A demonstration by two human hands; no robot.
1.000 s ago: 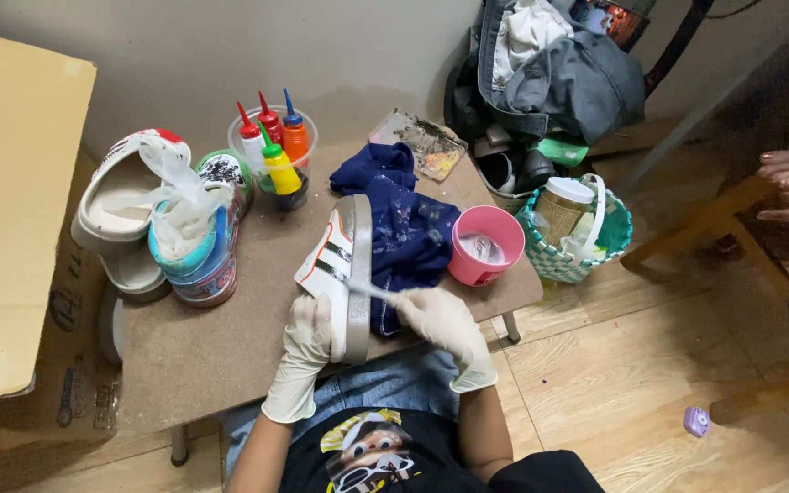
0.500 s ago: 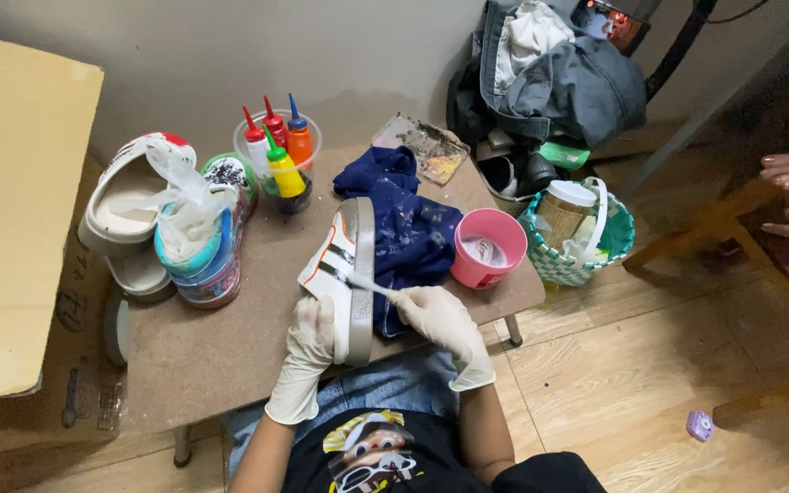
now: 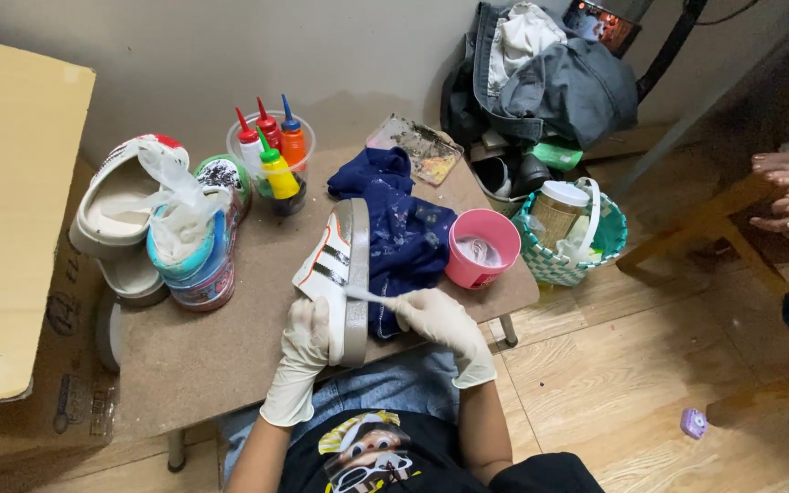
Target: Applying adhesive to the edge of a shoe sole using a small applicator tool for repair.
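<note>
White sneaker (image 3: 335,274) and brush (image 3: 369,296).
Sneaker on its side, grey sole up, gripped by the left hand (image 3: 308,333); thin white brush in the right hand (image 3: 436,317), tip touching the sole.

Plain grey wall (image 3: 230,55) runs along the back, kinda dim, with soft light falling on the small brown worktop (image 3: 212,347), which stands on thin metal legs. Floor is light wood planks (image 3: 614,402), and a big cardboard box (image 3: 11,210) leans at the far left. Off to the right there's a wooden chair frame (image 3: 705,228), plus a heap of grey clothes (image 3: 559,82) against the wall.
</note>
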